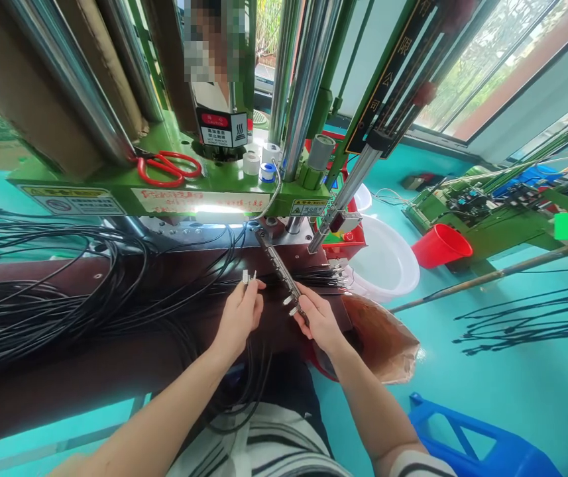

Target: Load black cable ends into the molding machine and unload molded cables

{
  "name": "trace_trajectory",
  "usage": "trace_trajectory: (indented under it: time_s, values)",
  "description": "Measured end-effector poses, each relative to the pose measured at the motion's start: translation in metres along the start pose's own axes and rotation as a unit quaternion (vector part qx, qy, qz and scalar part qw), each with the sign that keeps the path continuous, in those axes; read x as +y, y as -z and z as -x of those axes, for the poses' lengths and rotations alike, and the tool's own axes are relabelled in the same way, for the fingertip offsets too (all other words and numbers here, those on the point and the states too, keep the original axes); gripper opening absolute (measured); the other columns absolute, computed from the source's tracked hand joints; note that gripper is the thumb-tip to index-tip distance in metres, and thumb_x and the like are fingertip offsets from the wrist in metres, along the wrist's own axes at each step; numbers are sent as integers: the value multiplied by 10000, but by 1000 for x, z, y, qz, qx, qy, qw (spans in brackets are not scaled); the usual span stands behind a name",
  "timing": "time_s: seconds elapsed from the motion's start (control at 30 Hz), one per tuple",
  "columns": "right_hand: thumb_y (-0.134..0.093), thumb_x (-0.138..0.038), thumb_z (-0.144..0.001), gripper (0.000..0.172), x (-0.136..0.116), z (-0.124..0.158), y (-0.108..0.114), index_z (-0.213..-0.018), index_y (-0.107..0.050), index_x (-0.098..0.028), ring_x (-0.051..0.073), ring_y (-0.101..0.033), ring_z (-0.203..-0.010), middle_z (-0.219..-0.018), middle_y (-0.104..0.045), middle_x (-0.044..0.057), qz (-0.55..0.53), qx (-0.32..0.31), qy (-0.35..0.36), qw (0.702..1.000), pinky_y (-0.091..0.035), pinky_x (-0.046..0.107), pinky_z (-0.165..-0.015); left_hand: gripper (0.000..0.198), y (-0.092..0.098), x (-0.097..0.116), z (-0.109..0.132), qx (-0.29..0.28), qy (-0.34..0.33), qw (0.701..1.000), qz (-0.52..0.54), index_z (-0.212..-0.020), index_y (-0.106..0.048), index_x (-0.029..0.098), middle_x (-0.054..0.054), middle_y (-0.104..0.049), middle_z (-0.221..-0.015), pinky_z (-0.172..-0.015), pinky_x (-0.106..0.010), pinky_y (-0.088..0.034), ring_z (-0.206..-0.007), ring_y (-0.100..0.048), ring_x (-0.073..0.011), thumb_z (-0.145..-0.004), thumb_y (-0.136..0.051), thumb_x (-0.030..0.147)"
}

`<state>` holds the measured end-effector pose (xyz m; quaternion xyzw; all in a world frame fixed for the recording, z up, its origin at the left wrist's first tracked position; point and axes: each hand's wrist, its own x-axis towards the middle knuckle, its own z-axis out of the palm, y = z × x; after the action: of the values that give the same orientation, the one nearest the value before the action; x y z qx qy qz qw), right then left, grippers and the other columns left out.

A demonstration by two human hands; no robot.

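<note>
My left hand [238, 317] is closed in a pinch on small silvery cable connectors [246, 276], their metal ends poking up past the fingertips. Black cables [258, 374] hang below that hand. My right hand [319, 318] grips the near end of a long, narrow metal bar [278, 264] that slants away toward the machine bed. Silvery connector pieces [291, 303] stick out from the bar's left side, close to my right fingers. How the bar's far end meets the bed cannot be made out.
A green press [284, 199] with steel columns stands ahead, red-handled scissors [167, 169] on its ledge. Coiled black cables [65, 291] cover the bench's left. More connector ends [336, 275] lie at right, near a brown paper-lined bin [388, 338], white basin [388, 255] and blue stool [482, 437].
</note>
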<state>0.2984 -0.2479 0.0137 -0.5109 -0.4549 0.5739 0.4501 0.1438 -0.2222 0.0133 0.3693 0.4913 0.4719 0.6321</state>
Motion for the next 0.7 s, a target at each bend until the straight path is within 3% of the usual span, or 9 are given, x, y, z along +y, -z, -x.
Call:
trace_trajectory:
  time_s: [0.17, 0.37, 0.7]
  values:
    - [-480, -415, -849, 492, 0, -2, 2, -1269, -467, -158, 29, -306, -298, -459, -418, -73, -11, -6, -14, 1000, -213, 145, -276, 287, 0, -5, -2, -57, 1, 994, -93, -692, -514, 165, 90, -328, -429, -363, -175, -157, -362, -223, -38, -712, -577, 444]
    - [-478, -404, -851, 473, -2, -1, 2, -1259, -485, -165, 23, -294, -314, -472, -417, -71, 0, -22, -5, 1000, -223, 144, -283, 275, 0, -2, -3, -58, -33, 983, -169, -637, -553, 153, 66, -375, -446, -422, -193, -218, -420, -281, -61, -722, -558, 414]
    - [-478, -434, -842, 499, 4, 0, -3, -1273, -480, -182, 53, -359, -425, -518, -425, -48, 81, -28, 8, 996, -265, 154, -339, 279, 6, -4, -1, -67, -9, 988, -141, -617, -531, 158, 71, -349, -421, -391, -199, -211, -382, -253, -56, -713, -569, 416]
